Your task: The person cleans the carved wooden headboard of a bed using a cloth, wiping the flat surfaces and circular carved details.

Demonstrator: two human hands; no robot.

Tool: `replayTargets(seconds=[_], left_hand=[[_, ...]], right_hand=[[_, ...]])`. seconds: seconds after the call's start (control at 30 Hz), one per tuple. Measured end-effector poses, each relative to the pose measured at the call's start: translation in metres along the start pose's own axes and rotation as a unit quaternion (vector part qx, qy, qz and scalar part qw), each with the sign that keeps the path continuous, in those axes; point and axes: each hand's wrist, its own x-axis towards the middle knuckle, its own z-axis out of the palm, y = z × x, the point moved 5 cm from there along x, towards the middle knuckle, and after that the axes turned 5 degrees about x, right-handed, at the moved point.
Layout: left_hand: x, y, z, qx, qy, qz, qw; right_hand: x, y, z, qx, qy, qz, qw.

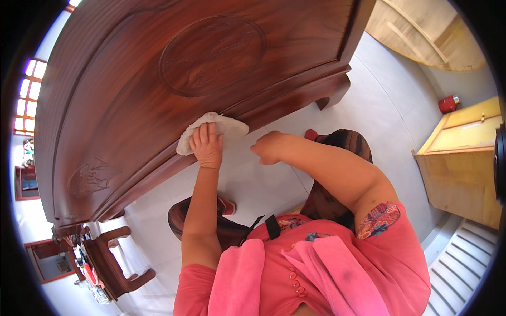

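Note:
My left hand (207, 146) lies spread on a pale, fluffy cloth (233, 127), pressing it against the lower rail of a large, dark reddish wooden furniture panel (130, 94). An oval carving (213, 55) and a smaller carved motif (93, 176) decorate the panel. To the right of the cloth, my right hand (269, 148) hangs in front of the panel's lower edge, its fingers curled, over the pale floor. Whether it holds anything small cannot be told. A pink towel (237, 280) hangs over my red top.
A yellow wooden cabinet (458, 177) stands at the right, near a red container (448, 104). A round wooden board (431, 35) is at the upper right. At the lower left is a dark wooden piece of furniture (106, 260) with several items on it. White slats (460, 264) show lower right.

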Motion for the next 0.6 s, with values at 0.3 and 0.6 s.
replayTargets(seconds=[0.3,0.6], left_hand=[[0.090,0.133,0.003,-0.107,-0.027,0.157,0.981],[0.151,0.218,0.014,-0.121,-0.012,0.302,0.946]], right_hand=[[-0.016,-0.002,0.011,0.015,-0.032,0.002,0.999],[-0.024,0.013,0.003,0.006,-0.070,0.052,0.996]])
